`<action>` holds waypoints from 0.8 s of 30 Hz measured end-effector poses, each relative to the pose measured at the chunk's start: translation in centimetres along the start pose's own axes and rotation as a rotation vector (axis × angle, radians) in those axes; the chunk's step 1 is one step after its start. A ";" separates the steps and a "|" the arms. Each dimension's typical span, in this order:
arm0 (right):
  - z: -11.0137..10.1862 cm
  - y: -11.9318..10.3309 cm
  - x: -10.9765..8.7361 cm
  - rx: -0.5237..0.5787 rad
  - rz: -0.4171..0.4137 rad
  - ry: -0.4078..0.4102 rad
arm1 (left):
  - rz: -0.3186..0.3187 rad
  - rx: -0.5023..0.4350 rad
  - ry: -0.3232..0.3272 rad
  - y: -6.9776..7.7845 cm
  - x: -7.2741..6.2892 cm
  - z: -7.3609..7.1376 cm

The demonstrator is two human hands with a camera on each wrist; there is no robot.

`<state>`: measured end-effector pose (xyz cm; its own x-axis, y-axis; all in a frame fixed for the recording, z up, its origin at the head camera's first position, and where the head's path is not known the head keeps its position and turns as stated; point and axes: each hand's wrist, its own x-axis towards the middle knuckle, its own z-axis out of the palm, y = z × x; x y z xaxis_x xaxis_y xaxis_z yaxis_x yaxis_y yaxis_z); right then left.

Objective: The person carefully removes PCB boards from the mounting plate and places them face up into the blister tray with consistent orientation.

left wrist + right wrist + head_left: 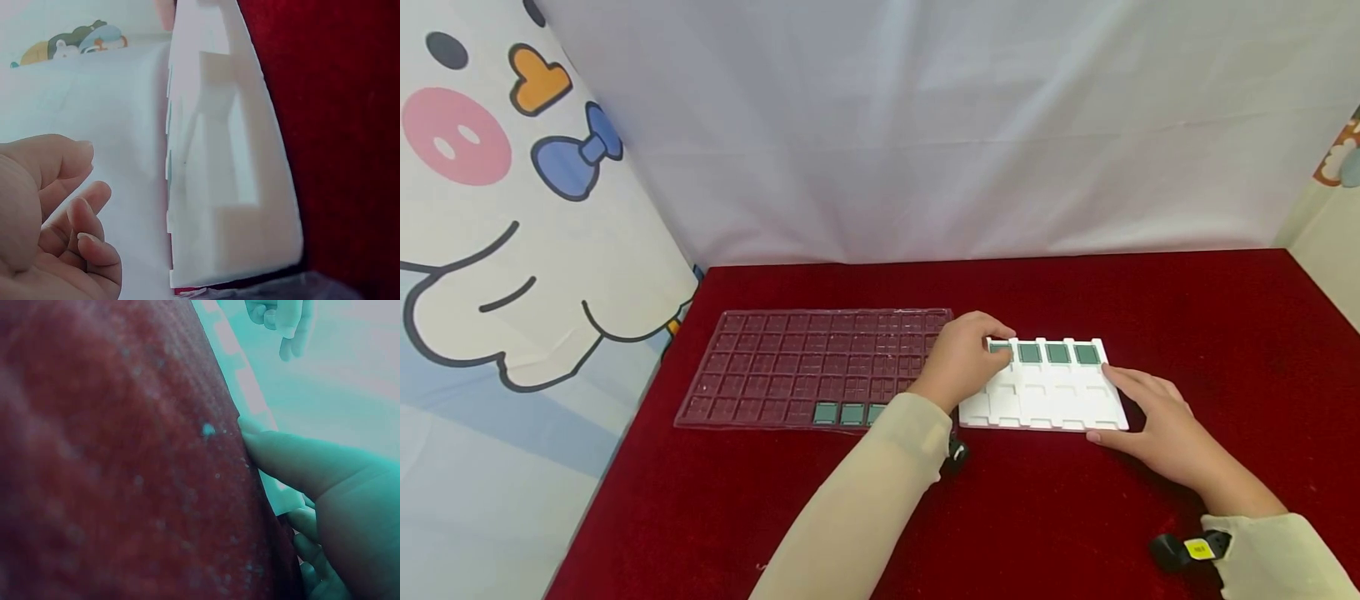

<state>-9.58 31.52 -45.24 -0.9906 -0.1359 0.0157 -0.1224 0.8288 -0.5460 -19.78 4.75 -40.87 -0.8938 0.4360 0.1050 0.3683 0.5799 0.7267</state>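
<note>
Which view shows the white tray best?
Head view: the white tray shows from above, with green pieces in its far row. The left wrist view shows one side of it close up; the right wrist view, only a narrow strip.

Soft, even light fills the head view, brightest on the white curtain (pixel 925 167) beyond the far edge of the counter (pixel 1037 517), and shadows are faint. The red surface looks dark by contrast; small glints dot the clear tray (pixel 797 358), while the white tray (pixel 1060 404) nearly washes out. The left wrist view is hazy, pale areas overexposed. A teal cast tints the right wrist view, where the nearest cloth is speckled and out of focus.
</note>
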 end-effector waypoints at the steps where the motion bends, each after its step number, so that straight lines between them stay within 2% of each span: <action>1: 0.0 0.0 0.0 0.001 0.000 -0.001 | -0.005 0.007 -0.008 0.0 0.1 0.0; 12: 0.0 0.1 0.0 0.003 -0.007 0.005 | -0.036 0.073 -0.083 -0.4 0.6 0.8; 24: 0.0 0.1 0.0 0.003 -0.004 -0.001 | -0.045 0.151 -0.102 -1.1 0.9 1.2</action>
<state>-9.58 31.60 -45.34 -0.9900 -0.1400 0.0175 -0.1266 0.8268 -0.5480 -20.72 5.33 -42.40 -0.8823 0.4707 -0.0005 0.3697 0.6936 0.6182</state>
